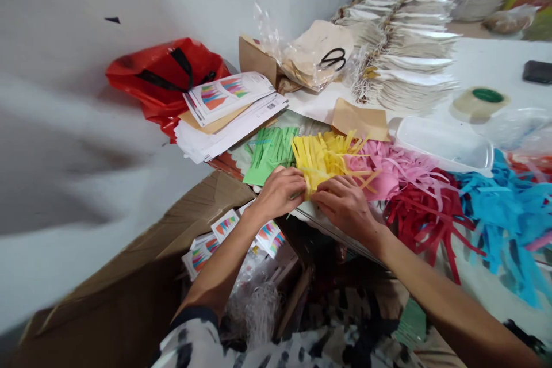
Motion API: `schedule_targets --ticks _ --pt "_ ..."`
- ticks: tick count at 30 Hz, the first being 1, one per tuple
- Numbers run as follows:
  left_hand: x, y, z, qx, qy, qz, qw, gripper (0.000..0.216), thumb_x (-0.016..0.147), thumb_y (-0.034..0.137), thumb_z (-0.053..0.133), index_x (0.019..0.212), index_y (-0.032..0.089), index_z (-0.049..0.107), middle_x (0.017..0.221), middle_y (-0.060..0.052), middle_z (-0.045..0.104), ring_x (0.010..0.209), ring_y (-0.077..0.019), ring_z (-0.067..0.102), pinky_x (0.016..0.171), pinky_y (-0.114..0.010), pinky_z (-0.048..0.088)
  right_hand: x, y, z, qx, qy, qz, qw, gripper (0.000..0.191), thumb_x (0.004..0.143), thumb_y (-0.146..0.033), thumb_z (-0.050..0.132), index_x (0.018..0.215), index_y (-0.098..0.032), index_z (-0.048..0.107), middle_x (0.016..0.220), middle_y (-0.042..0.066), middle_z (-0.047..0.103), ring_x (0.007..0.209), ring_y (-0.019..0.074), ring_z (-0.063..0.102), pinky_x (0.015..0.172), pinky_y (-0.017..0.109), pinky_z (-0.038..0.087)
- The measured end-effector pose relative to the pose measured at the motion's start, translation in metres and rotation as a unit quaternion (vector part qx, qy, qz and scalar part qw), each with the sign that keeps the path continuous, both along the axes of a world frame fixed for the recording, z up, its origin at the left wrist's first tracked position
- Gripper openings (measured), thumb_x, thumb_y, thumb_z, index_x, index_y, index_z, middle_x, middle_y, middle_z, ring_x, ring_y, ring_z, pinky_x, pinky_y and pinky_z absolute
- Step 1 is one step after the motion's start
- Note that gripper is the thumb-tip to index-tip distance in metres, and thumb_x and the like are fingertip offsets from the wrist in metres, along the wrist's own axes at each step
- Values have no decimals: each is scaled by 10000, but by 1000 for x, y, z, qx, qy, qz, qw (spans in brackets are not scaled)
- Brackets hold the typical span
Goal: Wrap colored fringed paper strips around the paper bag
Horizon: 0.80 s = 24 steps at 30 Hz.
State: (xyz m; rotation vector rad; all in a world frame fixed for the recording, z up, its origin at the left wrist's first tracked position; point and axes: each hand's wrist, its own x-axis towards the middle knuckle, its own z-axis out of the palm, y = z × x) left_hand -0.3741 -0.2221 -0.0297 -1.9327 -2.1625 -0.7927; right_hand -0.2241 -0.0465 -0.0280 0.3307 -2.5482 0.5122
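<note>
Yellow fringed tissue paper (321, 152) lies at the table's near edge, its cut strips pointing away from me. My left hand (282, 190) pinches its uncut edge on the left side. On the right side of the same edge, my right hand (345, 204) has its fingers closed on the paper. Both hands are close together, with the fingertips partly hidden. Just left of the yellow paper is green fringed tissue paper (271, 152). Pink fringed tissue paper (383, 164) touches it on the right, with dark red fringe (425, 213) and blue fringe (504, 207) further along.
Printed cards (228, 95) and a red bag (164, 77) sit at the left by the wall. Behind are black-handled scissors (333, 59), tall paper stacks (414, 63), a tape roll (480, 100) and a clear plastic tray (444, 141). Below stands an open cardboard box (207, 195).
</note>
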Motion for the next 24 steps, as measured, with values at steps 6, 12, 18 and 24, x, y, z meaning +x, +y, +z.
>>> schedule_targets --ticks 6,12,18,24 --pt "-2 9 -8 126 25 110 986 141 964 209 606 1037 228 725 1068 -87 802 1091 -237 740 926 -405 578 6 8 5 -63 20 7 998 125 1018 -196 620 1006 -249 733 1060 40 792 1012 215 654 929 396 474" --pt "2 20 -12 134 -125 104 977 153 860 163 694 999 227 695 1079 -61 778 1070 -225 725 981 -396 566 8 18 8 -86 12 2 996 102 1029 -235 625 1007 -252 724 1073 36 803 1056 218 679 953 396 493" --pt "9 34 -14 124 -188 163 960 205 772 61 693 888 231 682 905 -15 743 880 -200 700 806 -313 541 9 19 16 -46 13 8 999 127 1049 -263 598 1010 -244 717 1015 29 816 1012 202 713 941 388 487" --pt "-39 63 9 203 -326 239 892 243 797 216 754 760 212 514 686 55 560 594 -114 564 556 -234 495 10 29 42 -100 105 -24 989 82 1014 -213 636 985 -237 709 989 48 809 974 209 734 931 397 547"
